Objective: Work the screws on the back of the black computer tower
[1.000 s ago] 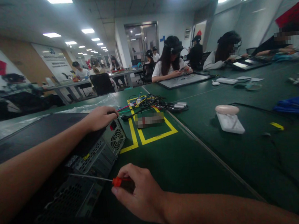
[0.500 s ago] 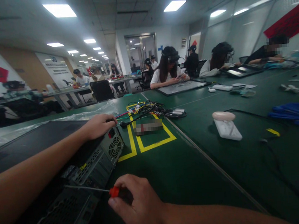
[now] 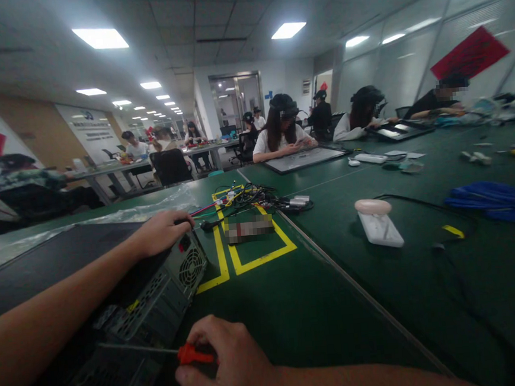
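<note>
Orange-red handle of the screwdriver [image 3: 194, 354] sits between my right thumb and forefinger; the fingers of my right hand [image 3: 230, 361] are curled round it, grasping. Its thin metal shaft [image 3: 138, 348] runs leftward from these fingertips, over the near part of the computer case [image 3: 168, 298]. Tip in dark surroundings; contact with the case: cannot tell.

My left hand [image 3: 165, 231] lies palm down over the case's top edge, fingers slightly bent at the rear corner, resting on the case rather than clenched. Just below those fingers: a red switch [image 3: 184, 244] and the fan grille [image 3: 191, 267].

Pose: right forearm enters low from the right, nearly level, thumb below forefinger. Left forearm slants up from lower left across the case. Beyond my left fingertips, a tangle of cables [image 3: 258, 196] lies on the green table [image 3: 320, 313].
</note>
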The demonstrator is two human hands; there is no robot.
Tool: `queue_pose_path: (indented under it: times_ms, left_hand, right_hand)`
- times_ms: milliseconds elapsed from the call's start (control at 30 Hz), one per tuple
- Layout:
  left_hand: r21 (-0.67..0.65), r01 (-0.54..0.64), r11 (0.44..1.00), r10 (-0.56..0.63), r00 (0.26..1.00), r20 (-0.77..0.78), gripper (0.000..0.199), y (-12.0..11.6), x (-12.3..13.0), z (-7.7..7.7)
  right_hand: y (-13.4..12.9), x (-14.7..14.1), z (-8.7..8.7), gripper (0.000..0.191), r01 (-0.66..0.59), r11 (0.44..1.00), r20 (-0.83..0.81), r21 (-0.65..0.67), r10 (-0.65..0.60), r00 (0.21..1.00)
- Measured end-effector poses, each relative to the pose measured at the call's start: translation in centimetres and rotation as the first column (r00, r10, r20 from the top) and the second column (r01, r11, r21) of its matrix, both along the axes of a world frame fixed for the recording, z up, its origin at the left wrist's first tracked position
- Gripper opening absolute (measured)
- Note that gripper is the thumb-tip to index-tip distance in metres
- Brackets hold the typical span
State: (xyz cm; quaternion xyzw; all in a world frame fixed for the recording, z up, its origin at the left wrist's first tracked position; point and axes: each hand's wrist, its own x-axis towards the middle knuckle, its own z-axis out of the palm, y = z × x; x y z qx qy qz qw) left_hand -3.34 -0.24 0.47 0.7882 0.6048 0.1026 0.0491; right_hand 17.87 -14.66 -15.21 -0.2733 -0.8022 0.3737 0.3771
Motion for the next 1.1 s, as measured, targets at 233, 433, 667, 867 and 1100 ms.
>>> queue_pose_path:
  times_ms: [233,433,667,867,1100]
  left_hand:
    - [-0.016,-0.013,1.000,0.014,0.998,0.059,0.048,0.9,-1.2,-1.0]
    - [-0.051,-0.050,0.997,0.054,0.994,0.091,0.057,1.2,-1.3,-1.1]
    - [-0.046,-0.057,0.997,0.062,0.990,0.125,0.039,1.7,-2.5,-1.6]
    - [-0.002,-0.048,0.999,0.048,0.998,0.034,0.040,2.0,-2.2,-1.3]
    - [-0.011,-0.058,0.998,0.057,0.997,-0.052,0.045,0.8,-0.8,-0.4]
  right_hand:
    - [0.6,-0.7,-0.8,0.046,-0.064,0.998,0.127,0.016,0.061,0.990]
    - [1.4,-1.6,-1.6,0.060,-0.132,0.991,0.187,-0.010,0.131,0.973]
    - [1.8,-1.9,-1.1,0.054,-0.142,0.972,0.184,0.187,0.107,0.977]
    - [0.6,-0.2,0.8,0.039,-0.075,0.983,0.143,0.168,0.051,0.988]
    - [-0.3,0.5,1.5,0.039,-0.085,0.996,0.058,0.015,0.084,0.995]
